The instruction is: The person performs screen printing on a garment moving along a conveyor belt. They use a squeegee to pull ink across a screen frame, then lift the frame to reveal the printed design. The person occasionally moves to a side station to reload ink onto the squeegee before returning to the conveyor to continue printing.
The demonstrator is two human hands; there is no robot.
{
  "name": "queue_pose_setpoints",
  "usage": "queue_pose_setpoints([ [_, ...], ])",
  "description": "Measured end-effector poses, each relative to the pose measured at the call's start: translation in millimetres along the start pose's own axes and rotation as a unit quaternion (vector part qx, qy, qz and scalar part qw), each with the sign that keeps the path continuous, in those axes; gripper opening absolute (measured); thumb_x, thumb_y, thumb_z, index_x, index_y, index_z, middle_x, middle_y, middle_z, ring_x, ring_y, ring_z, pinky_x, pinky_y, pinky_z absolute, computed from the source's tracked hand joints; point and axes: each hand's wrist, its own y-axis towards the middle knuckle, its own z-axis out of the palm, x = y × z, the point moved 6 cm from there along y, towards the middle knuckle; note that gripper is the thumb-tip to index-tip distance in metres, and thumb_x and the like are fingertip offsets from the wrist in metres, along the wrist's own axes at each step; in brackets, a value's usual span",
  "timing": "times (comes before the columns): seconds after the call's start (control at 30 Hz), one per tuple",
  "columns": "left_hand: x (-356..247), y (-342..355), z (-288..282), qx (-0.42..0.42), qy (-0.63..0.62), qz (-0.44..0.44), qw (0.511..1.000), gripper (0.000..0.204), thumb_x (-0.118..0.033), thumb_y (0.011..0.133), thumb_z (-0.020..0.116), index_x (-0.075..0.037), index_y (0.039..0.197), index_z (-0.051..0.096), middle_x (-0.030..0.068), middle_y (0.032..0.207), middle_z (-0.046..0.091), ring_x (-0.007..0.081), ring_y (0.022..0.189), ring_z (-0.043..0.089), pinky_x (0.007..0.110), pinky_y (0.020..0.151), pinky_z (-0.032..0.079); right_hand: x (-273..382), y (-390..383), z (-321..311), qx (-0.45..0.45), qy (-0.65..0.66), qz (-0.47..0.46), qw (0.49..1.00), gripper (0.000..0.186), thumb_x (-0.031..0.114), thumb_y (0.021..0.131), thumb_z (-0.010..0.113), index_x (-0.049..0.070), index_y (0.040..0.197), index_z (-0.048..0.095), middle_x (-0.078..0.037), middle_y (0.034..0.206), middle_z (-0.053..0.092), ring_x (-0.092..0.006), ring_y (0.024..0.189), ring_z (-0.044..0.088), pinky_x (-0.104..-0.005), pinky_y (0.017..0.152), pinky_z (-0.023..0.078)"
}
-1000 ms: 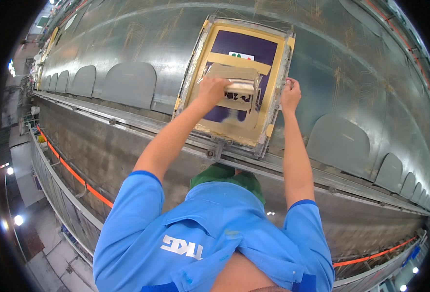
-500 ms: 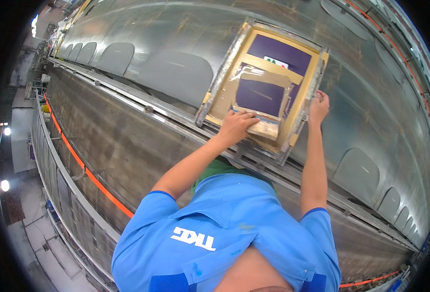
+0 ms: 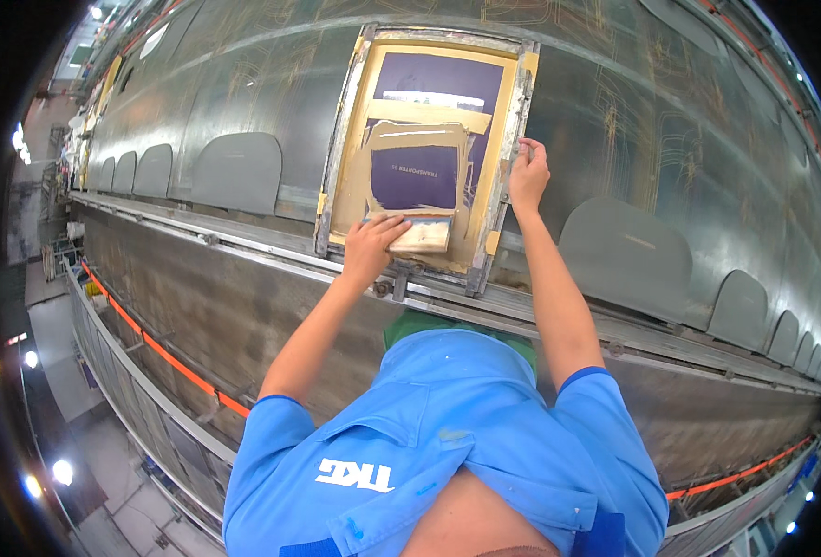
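Observation:
A screen-printing frame (image 3: 332, 176) with yellow borders lies on the long metal table. Inside it are dark purple areas (image 3: 413, 177) and a band of tan paste around the lower one. At the frame's near end my left hand (image 3: 370, 247) grips a pale, wide squeegee (image 3: 420, 237), fingers over its top. My right hand (image 3: 528, 176) is at the frame's right side, fingers curled against the outer edge; exactly what the fingertips pinch there is hard to tell.
Grey rounded flat pieces (image 3: 235, 173) line the metal table (image 3: 178, 97) to left and right, along a metal rail (image 3: 243, 243). Below runs a railing (image 3: 150, 381) with an orange strip (image 3: 164, 348), curving at the picture's rim.
From one second ago, my left hand has drawn the squeegee from the frame's middle to its near end, uncovering the lower purple area. My right hand stays at the right edge.

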Motion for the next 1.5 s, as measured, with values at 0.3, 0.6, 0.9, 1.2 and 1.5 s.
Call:
queue_pose_setpoints([
  [0.3,34.3,-11.0,10.8,-0.017,0.033,0.054,0.998,0.059,0.001,0.071,0.065,-0.026,0.124,0.067,-0.0036,0.131,0.064,0.0201,0.118,0.06,0.037,0.091,0.045,-9.6,13.0,28.8,-0.016,-0.052,0.032,0.998,0.019,0.024,0.099,0.052,0.011,0.107,0.064,-0.016,0.076,0.069,-0.0323,0.072,0.068,-0.0452,0.07,0.05],
  [0.6,98.7,208.1,8.6,0.119,0.017,-0.042,0.992,0.039,-0.017,0.076,0.07,-0.03,0.113,0.073,0.0092,0.091,0.073,0.03,0.084,0.069,0.041,0.073,0.055,-24.7,31.8,25.0,-0.035,-0.033,0.014,0.999,0.018,0.022,0.096,0.053,0.011,0.103,0.066,-0.017,0.078,0.069,-0.0356,0.077,0.068,-0.0464,0.072,0.049],
  [0.9,-62.5,135.0,96.5,-0.023,0.024,0.063,0.997,0.054,0.002,0.07,0.065,-0.027,0.116,0.071,-0.0061,0.117,0.07,0.0167,0.108,0.064,0.038,0.082,0.046,-106.9,119.5,-77.3,-0.063,-0.043,0.036,0.996,0.015,0.023,0.094,0.058,0.013,0.102,0.065,-0.019,0.08,0.069,-0.0408,0.078,0.066,-0.0497,0.07,0.051],
  [1.2,-55.2,265.1,79.2,0.053,0.02,-0.075,0.996,0.046,-0.009,0.075,0.073,-0.028,0.117,0.071,0.0147,0.091,0.071,0.0328,0.083,0.068,0.042,0.074,0.052,-113.6,117.6,-96.3,-0.011,0.049,0.061,0.997,0.016,0.021,0.095,0.053,0.011,0.103,0.063,-0.019,0.079,0.069,-0.0422,0.081,0.066,-0.0524,0.075,0.05],
  [1.5,-51.7,68.0,101.6,-0.036,0.032,0.073,0.996,0.048,0.003,0.073,0.061,-0.02,0.112,0.073,0.0025,0.115,0.071,0.0214,0.102,0.068,0.036,0.079,0.05,-119.8,71.5,-21.3,-0.014,0.05,0.005,0.999,0.017,0.021,0.094,0.055,0.012,0.103,0.065,-0.018,0.088,0.07,-0.0397,0.084,0.066,-0.0484,0.075,0.051],
])
